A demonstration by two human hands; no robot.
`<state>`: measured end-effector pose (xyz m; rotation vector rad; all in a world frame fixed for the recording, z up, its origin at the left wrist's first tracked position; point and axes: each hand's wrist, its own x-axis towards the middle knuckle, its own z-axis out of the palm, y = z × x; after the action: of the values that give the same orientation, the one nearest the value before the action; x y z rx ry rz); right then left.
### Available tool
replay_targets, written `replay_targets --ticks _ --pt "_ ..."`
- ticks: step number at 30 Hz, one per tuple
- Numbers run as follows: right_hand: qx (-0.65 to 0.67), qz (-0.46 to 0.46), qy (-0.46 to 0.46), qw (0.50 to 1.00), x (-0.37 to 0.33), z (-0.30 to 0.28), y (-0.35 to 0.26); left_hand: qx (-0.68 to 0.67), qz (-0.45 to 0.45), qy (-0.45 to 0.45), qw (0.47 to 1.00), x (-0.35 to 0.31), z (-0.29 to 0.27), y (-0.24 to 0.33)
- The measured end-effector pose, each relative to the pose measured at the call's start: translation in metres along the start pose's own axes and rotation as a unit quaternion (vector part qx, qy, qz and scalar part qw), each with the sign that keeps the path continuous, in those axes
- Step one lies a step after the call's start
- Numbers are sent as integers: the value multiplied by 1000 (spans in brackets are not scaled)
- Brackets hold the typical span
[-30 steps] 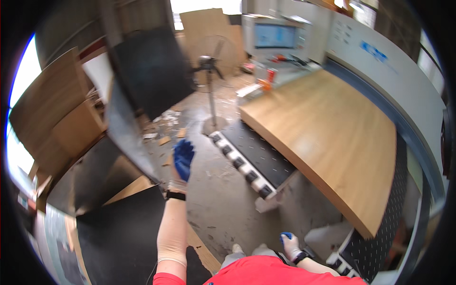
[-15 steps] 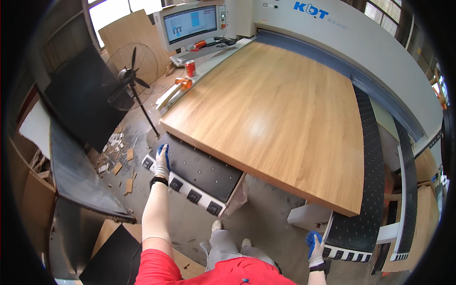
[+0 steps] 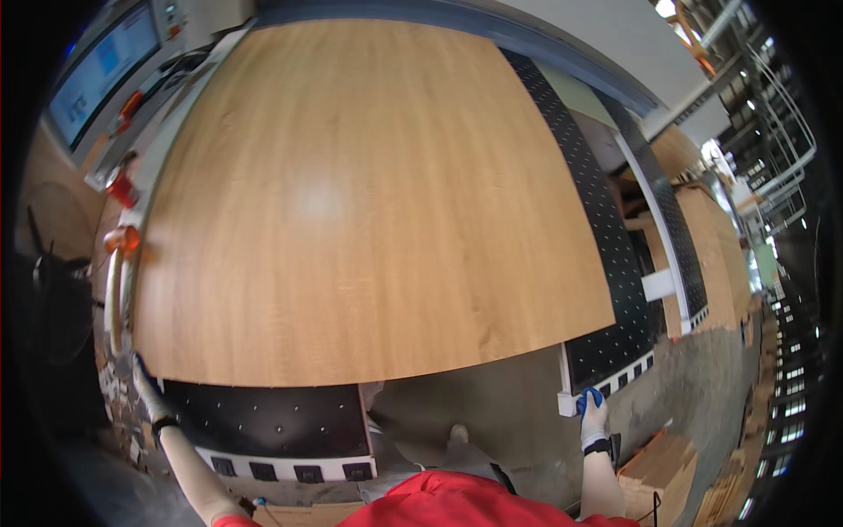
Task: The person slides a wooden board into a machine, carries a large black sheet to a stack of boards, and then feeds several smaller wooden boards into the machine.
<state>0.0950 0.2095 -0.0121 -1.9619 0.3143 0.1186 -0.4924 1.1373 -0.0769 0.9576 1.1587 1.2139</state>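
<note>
A large wood-grain panel (image 3: 378,202) lies flat on black support tables. My left hand (image 3: 149,391), in a white glove with blue fingers, is at the panel's near left corner. Its fingers are stretched forward along that corner, apparently touching it. Below them is the left support table (image 3: 263,417), black with small metal studs and dark square blocks along its white front edge. My right hand (image 3: 594,417), gloved alike, is beside the white front corner of the right support table (image 3: 619,263). Its fingers are curled, and what lies inside them is hidden.
A blue-grey machine beam (image 3: 378,12) crosses behind the panel. On the left ledge are a red can (image 3: 121,188) and an orange tape roll (image 3: 121,239), with a monitor (image 3: 105,75) beyond. A dark fan (image 3: 53,281) stands far left. Cardboard boxes (image 3: 659,465) sit at lower right.
My view has turned right and come closer to the panel. My left hand has gone from the left support table to the panel's corner. My right hand is now beside the right table's corner.
</note>
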Motion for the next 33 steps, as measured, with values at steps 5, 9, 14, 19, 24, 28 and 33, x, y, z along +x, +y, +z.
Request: replay_targets --ticks 5,9,14,19,24,28,33 --pt "-42 -48 30 998 17 -11 -8 -46 -90 33 994 15 25 -12" --pt "-24 -85 13 996 75 -14 -22 38 -36 103 993 4 9 27" --pt "54 -44 82 994 113 -82 -50 117 -66 68 989 -68 97 11" --pt "81 -21 77 993 186 -82 -44 195 37 82 977 -110 71 23" --pt "122 -106 -8 987 296 -72 -71 121 -35 113 986 -200 65 14" --pt "83 -113 -53 989 372 -81 -64 80 -3 71 994 -299 105 -13" --pt "144 -133 -78 977 441 -104 -65 9 -9 121 993 -437 69 -6"
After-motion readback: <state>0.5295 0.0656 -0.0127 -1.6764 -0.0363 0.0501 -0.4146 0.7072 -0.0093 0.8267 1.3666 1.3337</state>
